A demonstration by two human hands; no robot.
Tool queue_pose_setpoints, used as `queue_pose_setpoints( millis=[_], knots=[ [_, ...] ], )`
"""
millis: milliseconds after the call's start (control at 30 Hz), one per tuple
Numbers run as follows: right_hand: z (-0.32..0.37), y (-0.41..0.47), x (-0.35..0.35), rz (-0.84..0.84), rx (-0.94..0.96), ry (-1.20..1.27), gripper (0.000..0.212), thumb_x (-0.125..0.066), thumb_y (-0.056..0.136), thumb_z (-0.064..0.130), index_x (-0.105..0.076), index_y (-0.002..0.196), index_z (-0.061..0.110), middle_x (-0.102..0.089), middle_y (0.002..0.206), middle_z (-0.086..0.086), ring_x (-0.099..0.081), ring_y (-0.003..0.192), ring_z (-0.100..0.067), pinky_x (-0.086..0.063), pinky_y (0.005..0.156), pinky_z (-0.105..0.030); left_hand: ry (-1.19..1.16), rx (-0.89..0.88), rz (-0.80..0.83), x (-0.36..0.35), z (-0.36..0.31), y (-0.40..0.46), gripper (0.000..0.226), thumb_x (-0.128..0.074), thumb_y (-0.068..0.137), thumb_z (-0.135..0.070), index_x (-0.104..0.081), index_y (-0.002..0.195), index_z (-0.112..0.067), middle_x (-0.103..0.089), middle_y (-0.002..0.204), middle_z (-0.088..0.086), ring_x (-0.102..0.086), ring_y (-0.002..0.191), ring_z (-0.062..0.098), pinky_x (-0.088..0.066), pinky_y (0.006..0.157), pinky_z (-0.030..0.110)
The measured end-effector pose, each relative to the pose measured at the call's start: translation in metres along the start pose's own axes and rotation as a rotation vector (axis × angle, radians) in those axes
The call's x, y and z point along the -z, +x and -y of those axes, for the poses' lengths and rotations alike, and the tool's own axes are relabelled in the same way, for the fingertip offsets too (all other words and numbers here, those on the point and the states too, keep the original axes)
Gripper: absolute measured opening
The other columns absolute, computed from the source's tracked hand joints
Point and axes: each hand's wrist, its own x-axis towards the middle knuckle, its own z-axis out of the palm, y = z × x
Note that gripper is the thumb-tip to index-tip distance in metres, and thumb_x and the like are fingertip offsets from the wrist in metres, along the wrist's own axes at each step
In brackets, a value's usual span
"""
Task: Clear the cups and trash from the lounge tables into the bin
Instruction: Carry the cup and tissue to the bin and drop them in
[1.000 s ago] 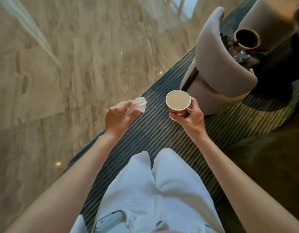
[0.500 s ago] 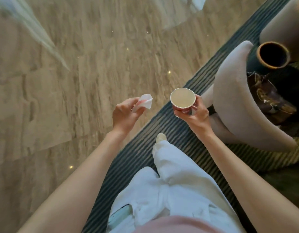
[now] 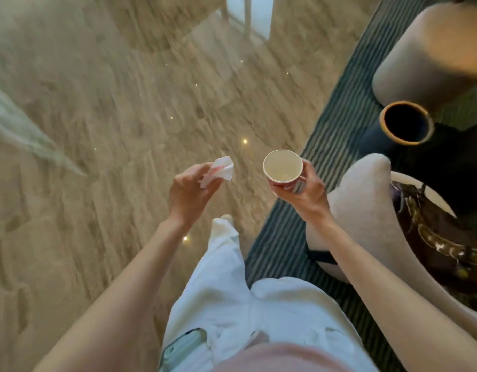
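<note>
My left hand [image 3: 190, 193] pinches a crumpled white tissue with a pink mark [image 3: 219, 171], held out in front of me over the marble floor. My right hand [image 3: 303, 193] grips a paper cup [image 3: 283, 166] from below; the cup is upright, cream inside with a red outside, and looks empty. Both hands are at about chest height, roughly a hand's width apart. No bin is in view.
I stand where the polished beige marble floor [image 3: 111, 116] meets a dark striped rug [image 3: 336, 108]. A cream armchair [image 3: 366, 210] with a dark bag on its seat is close at my right. A dark vase with a gold rim [image 3: 406, 123] and a round pouf [image 3: 430, 55] stand beyond.
I have walked off the rug towards the marble floor; the armchair and vase have slid to the right and nearer. Both hands keep the same hold on tissue and cup.
</note>
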Motion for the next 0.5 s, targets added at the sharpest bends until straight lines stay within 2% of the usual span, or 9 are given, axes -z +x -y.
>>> queue_pose_setpoints(
  millis=[167, 267, 400, 500],
  knots=[
    [0.012, 0.090, -0.016, -0.162, -0.122, 0.057, 0.072, -0.087, 0.067, 0.029, -0.050, 0.127, 0.018, -0.060, 0.116, 0.008, -0.059, 0.106, -0.011, -0.051, 0.093, -0.034, 0.097, -0.099, 0.141, -0.012, 0.010, 0.134, 0.034, -0.062, 0.073, -0.044, -0.071, 0.094, -0.019, -0.071, 0.084, 0.001, -0.067, 0.074, 0.019, -0.054, 0.067, 0.040],
    [0.012, 0.132, -0.014, -0.240, -0.201, 0.107, 0.071, -0.087, 0.066, 0.027, -0.051, 0.126, 0.018, -0.061, 0.119, 0.005, -0.060, 0.107, -0.013, -0.051, 0.092, -0.035, 0.105, -0.155, 0.242, -0.031, 0.004, 0.199, 0.033, -0.061, 0.073, -0.044, -0.070, 0.091, -0.017, -0.070, 0.081, 0.001, -0.067, 0.073, 0.020, -0.054, 0.064, 0.040],
    [0.001, 0.196, 0.004, -0.349, -0.281, 0.169, 0.072, -0.088, 0.065, 0.020, -0.050, 0.127, 0.014, -0.060, 0.116, 0.005, -0.059, 0.107, -0.013, -0.049, 0.090, -0.025, 0.167, -0.247, 0.339, -0.084, -0.013, 0.288, 0.037, -0.057, 0.072, -0.047, -0.069, 0.086, -0.015, -0.070, 0.080, 0.001, -0.066, 0.072, 0.020, -0.052, 0.061, 0.039],
    [-0.012, 0.252, 0.029, -0.419, -0.310, 0.191, 0.067, -0.087, 0.066, 0.015, -0.050, 0.122, 0.017, -0.060, 0.111, 0.009, -0.058, 0.101, -0.007, -0.047, 0.084, -0.014, 0.195, -0.305, 0.396, -0.135, -0.032, 0.355, 0.033, -0.056, 0.072, -0.046, -0.067, 0.081, -0.016, -0.069, 0.079, 0.000, -0.065, 0.072, 0.021, -0.050, 0.060, 0.039]
  ],
)
